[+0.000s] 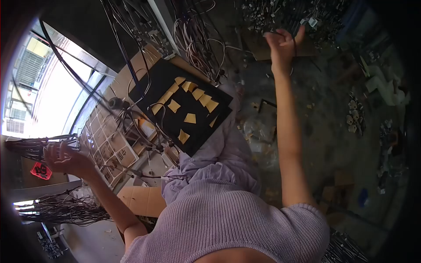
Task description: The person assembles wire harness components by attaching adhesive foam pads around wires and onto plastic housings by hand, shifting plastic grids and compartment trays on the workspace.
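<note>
My right hand (283, 43) is stretched far out over the floor, with thumb and fingers spread. A thin dark cord (293, 51) runs beside its palm and wrist; whether it is held cannot be told. On the other side, my left hand (63, 161) is raised in front of a bundle of dark cables (37, 148), its fingers loosely bent and apart. No thing shows clearly in it. Across my lap lies a black board (171, 118) with several yellow paper pieces (189, 118) on it. Thin cables (160, 118) cross its left edge.
A workbench with a white grid panel (107, 151) stands at my left, with tangled cables (144, 140) along its edge. More cables (193, 39) hang beyond the board. Piles of small connectors (274, 13) and scraps lie on the floor. A cable bundle (61, 206) lies lower left.
</note>
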### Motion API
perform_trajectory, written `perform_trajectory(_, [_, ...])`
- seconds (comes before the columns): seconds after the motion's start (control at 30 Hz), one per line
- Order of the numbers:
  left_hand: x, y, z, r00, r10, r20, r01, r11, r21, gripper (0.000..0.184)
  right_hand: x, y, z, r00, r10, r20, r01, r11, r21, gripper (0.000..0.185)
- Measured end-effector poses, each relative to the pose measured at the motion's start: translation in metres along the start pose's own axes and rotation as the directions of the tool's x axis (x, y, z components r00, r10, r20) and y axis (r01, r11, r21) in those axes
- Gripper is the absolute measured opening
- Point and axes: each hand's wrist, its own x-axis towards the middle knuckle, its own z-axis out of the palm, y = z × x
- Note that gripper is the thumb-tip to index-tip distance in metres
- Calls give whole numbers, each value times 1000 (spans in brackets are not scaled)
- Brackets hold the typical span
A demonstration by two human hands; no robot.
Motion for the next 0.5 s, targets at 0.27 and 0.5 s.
perform_trajectory(0.27, [-105, 182, 63, 800, 346, 490, 176, 646, -743, 33, -55, -85, -42, 684, 444, 579, -578, -155, 801, 31])
perform_trajectory(0.5, [-154, 310, 185, 552, 468, 690, 570, 391, -722, 26, -52, -158, -22, 278, 330, 902, -928, -149, 341, 40])
